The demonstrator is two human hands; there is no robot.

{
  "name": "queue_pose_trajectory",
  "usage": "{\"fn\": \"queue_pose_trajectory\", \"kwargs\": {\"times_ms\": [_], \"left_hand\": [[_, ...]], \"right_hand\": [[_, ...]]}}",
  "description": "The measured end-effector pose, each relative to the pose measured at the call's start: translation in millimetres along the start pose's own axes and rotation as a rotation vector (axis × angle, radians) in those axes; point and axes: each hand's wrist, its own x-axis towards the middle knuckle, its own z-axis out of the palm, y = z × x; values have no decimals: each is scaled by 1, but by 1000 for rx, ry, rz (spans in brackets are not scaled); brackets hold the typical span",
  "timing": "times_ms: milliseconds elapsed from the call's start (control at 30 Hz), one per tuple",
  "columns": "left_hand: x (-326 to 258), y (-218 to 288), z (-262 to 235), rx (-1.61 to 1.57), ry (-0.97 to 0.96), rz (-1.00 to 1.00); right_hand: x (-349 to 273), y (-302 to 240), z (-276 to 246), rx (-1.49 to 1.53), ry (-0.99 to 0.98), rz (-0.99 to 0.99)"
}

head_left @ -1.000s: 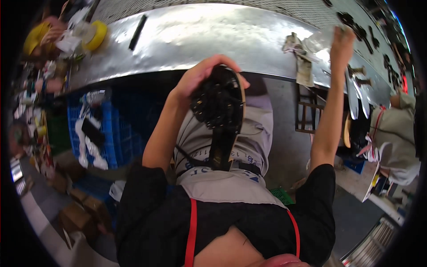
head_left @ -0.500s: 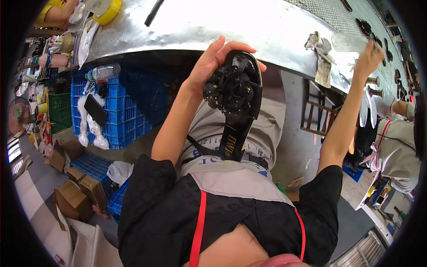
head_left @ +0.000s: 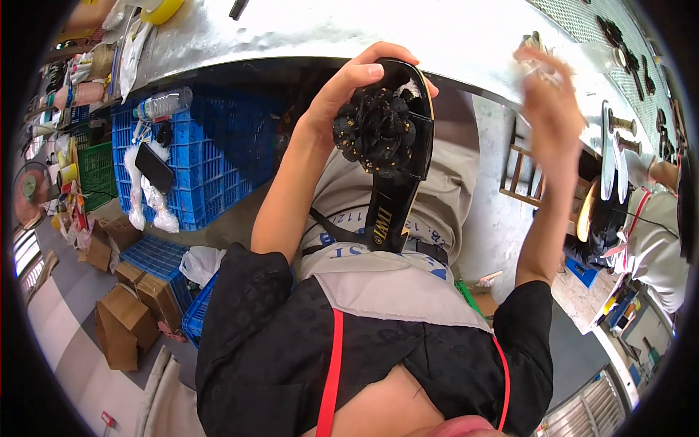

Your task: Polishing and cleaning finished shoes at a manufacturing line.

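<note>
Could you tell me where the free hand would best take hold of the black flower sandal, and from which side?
Probably the bare heel end of the black sandal, coming from the right. The left hand already wraps the toe end from the left, and the bulky flower fills the strap, so the flat, narrow heel half is the clear part. The right hand is raised, blurred, apart from it.

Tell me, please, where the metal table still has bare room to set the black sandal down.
The metal table lies bare in the broad middle stretch, between the yellow tape roll at its left end and the right hand. Past that hand, small tools crowd the right end. The left hand holds the black sandal.
</note>
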Motion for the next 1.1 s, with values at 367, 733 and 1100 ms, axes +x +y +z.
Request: {"fn": "queue_pose_trajectory", "kwargs": {"times_ms": [367,733,1100], "left_hand": [[7,-13,-5,98,-68,-27],[14,-18,2,-46,-110,1],[15,-11,13,194,-199,72]], "right_hand": [[7,-43,46,174,-158,116],[2,-25,41,862,-386,152],[-8,-45,24,1114,-514,455]]}}
